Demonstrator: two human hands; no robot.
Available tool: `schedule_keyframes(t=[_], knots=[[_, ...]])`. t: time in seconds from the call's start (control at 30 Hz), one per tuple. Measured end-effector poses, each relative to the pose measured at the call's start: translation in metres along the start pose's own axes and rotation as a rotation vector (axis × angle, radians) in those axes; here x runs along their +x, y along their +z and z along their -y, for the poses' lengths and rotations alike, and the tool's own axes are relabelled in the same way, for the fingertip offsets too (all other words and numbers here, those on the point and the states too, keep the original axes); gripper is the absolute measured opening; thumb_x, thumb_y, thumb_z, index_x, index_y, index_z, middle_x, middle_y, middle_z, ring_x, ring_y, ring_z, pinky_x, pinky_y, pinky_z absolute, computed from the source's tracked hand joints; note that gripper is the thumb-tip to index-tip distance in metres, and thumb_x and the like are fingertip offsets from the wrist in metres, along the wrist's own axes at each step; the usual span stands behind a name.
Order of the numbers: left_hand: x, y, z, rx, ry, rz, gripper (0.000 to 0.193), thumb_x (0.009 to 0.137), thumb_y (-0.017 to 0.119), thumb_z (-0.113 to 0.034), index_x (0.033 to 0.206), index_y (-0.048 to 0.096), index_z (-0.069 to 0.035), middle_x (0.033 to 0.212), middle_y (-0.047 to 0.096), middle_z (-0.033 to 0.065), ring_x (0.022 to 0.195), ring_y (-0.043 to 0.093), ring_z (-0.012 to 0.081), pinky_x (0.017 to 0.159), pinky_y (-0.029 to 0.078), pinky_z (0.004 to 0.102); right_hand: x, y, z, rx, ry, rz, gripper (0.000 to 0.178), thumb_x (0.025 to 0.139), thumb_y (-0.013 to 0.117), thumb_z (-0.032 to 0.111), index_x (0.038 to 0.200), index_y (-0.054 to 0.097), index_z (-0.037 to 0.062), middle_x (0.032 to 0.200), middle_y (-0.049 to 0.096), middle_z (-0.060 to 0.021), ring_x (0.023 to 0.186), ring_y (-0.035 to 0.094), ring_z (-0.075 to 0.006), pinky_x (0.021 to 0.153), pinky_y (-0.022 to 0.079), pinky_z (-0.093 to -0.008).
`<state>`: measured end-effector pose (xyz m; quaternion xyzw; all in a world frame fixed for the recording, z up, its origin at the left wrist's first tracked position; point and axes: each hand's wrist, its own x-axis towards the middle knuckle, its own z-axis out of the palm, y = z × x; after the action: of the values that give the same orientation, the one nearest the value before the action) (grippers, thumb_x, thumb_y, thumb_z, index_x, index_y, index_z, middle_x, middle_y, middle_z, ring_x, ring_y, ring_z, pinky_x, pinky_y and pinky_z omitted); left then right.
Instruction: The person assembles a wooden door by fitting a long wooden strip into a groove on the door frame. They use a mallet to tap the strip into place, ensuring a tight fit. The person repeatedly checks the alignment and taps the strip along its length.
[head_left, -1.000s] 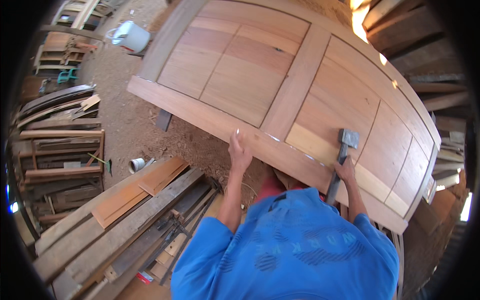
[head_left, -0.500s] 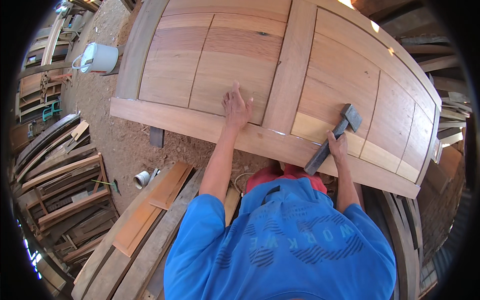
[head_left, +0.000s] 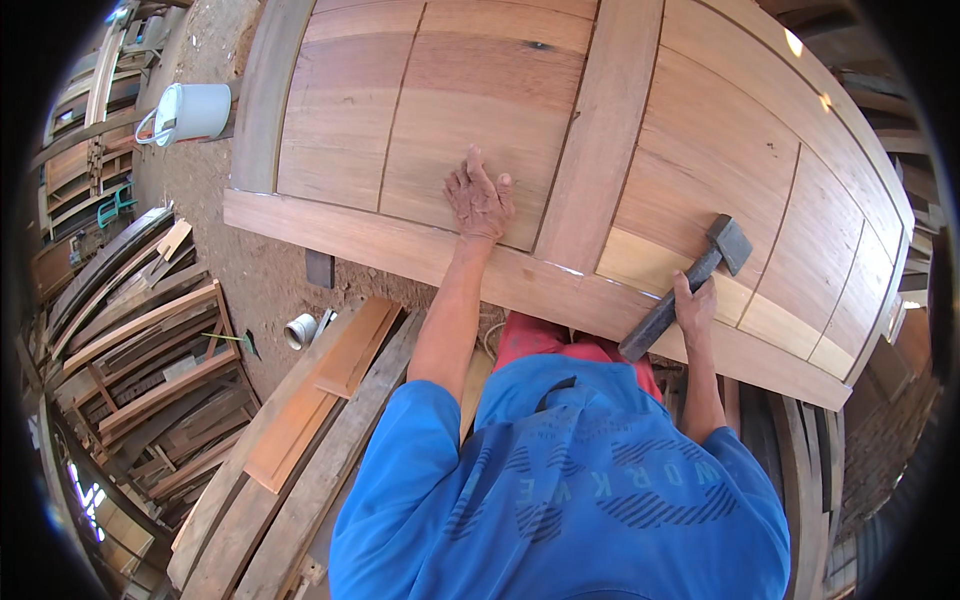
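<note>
A large panelled wooden door (head_left: pixel 620 130) lies flat in front of me, its near rail close to my body. My left hand (head_left: pixel 480 200) rests on the left panel just beyond that rail, fingers spread and nothing in it. In my right hand (head_left: pixel 695 300) is a hammer (head_left: pixel 680 295), gripped around the dark handle. Its blocky head points away to the right, over the pale lower strip of the right panel; I cannot tell whether it touches the wood. The handle's butt end reaches back over the near rail.
A white bucket (head_left: pixel 195 112) stands beyond the door's left end. Stacked timber (head_left: pixel 150 400) fills the left side, and long planks with brown boards (head_left: pixel 290 440) lie near my left elbow. A small white can (head_left: pixel 300 331) sits on the dirt floor. More boards (head_left: pixel 810 450) lie at right.
My view has shifted slightly. The left hand stays on the panel with fingers spread, and the right hand still holds the hammer, now a little farther right in the picture.
</note>
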<state>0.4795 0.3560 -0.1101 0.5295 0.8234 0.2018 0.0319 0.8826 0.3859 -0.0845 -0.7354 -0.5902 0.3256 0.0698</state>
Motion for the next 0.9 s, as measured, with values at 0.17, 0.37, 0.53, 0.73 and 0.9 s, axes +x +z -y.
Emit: schedule_keyframes(t=[0.17,0.37,0.53,0.73,0.9], knots=[[0.001,-0.004,0.001,-0.085,-0.018,0.035,0.07,0.099,0.037,-0.052,0.148,0.022,-0.004,0.126,0.053,0.0197,0.109,0.047,0.0408,0.092,0.033,0.0573,0.002,0.004,0.002,-0.031,0.018,-0.037,0.047,0.083,0.069,0.036,0.093,0.059,-0.0086,0.079,0.062,-0.0233,0.075,0.062,-0.0366,0.07,0.048,-0.0458],[0.003,-0.006,-0.001,-0.076,0.032,0.088,0.069,0.097,0.045,-0.046,0.146,0.025,-0.002,0.132,0.05,0.0216,0.113,0.047,0.0414,0.096,0.032,0.0552,-0.02,0.0,0.027,0.173,0.219,-0.02,0.033,0.082,0.068,0.025,0.092,0.06,-0.0054,0.078,0.064,-0.0149,0.072,0.062,-0.0272,0.069,0.049,-0.0398],[0.051,0.009,-0.017,-0.289,0.299,0.185,0.072,0.095,0.051,-0.045,0.147,0.026,-0.001,0.142,0.044,0.021,0.13,0.038,0.0413,0.105,0.027,0.0556,-0.067,0.015,0.073,0.635,0.285,0.081,0.023,0.083,0.068,0.015,0.098,0.059,0.0001,0.075,0.063,-0.0067,0.067,0.059,-0.013,0.062,0.047,-0.0289],[0.072,0.024,-0.03,-0.206,0.532,0.277,0.08,0.094,0.054,-0.05,0.15,0.024,-0.002,0.142,0.049,0.0166,0.136,0.031,0.0399,0.108,0.023,0.0557,-0.116,0.055,0.109,0.49,0.325,0.125,0.021,0.081,0.067,0.013,0.093,0.056,0.0007,0.069,0.058,-0.0057,0.062,0.057,-0.013,0.059,0.048,-0.0298],[0.072,0.023,-0.032,-0.205,0.519,0.334,0.085,0.093,0.054,-0.053,0.152,0.021,-0.002,0.134,0.056,0.0168,0.135,0.031,0.0407,0.108,0.021,0.0559,-0.13,0.068,0.118,0.35,0.212,0.101,0.023,0.079,0.067,0.013,0.093,0.056,-0.0005,0.066,0.058,-0.0057,0.055,0.056,-0.0142,0.054,0.047,-0.0299]])
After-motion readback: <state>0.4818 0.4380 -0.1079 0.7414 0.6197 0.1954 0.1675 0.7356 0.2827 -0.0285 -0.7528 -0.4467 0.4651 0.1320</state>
